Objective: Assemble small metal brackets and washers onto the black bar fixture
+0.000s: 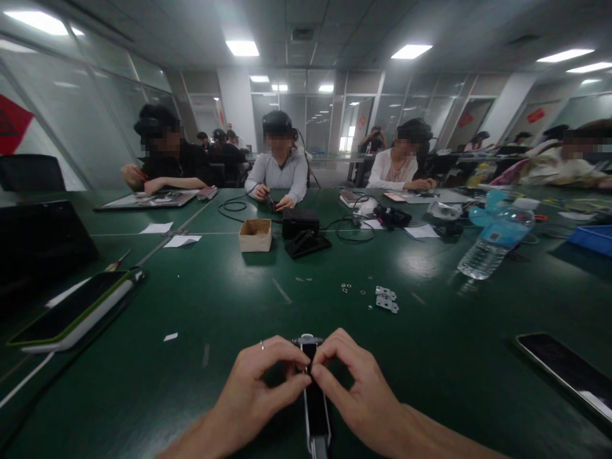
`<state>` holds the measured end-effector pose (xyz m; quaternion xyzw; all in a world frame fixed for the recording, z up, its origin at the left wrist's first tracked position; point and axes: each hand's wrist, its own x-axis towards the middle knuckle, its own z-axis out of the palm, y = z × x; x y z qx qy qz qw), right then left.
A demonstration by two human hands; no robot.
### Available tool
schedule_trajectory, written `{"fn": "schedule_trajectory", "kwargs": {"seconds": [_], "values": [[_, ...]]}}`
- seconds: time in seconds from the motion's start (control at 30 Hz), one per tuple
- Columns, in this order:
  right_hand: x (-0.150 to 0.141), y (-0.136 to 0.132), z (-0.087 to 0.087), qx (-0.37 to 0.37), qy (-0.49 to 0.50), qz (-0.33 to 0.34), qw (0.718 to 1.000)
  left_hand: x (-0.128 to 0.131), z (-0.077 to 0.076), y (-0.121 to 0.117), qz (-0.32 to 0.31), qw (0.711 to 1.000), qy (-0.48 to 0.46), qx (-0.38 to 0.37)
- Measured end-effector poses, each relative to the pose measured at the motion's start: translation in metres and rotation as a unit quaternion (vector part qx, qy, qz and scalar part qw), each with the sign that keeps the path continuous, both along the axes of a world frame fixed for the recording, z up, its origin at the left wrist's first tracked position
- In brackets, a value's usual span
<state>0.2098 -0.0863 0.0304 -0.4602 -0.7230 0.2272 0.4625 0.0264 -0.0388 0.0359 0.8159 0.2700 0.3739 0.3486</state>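
Observation:
A narrow object with a silver frame and a dark middle lies lengthwise in front of me, its far end rounded. Over its upper half my left hand is closed, thumb and forefinger tips pinched together. My right hand meets it from the other side, also in a pinch. Whatever sits between the fingertips is too small and too covered to name. Farther off, on the green table, lie several flat metal plates with holes. Some tiny ring-like parts are scattered to their left.
An open cardboard box stands ahead, beside a black device. To the right are a water bottle and a phone. A green-edged phone and a dark screen occupy the left. People sit across the table.

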Motion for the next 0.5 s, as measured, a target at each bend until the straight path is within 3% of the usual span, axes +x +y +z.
{"fn": "schedule_trajectory", "kwargs": {"seconds": [0.17, 0.33, 0.5], "values": [[0.026, 0.019, -0.008, 0.046, -0.100, -0.040, 0.993, -0.016, -0.001, 0.025, 0.068, 0.989, 0.133, 0.016], [0.043, 0.032, -0.012, -0.033, -0.219, -0.012, 0.975, -0.020, -0.006, 0.038, 0.095, 0.969, 0.226, -0.031], [0.041, 0.031, -0.010, -0.081, -0.241, 0.009, 0.967, -0.013, -0.009, 0.035, 0.085, 0.967, 0.233, -0.060]]}}
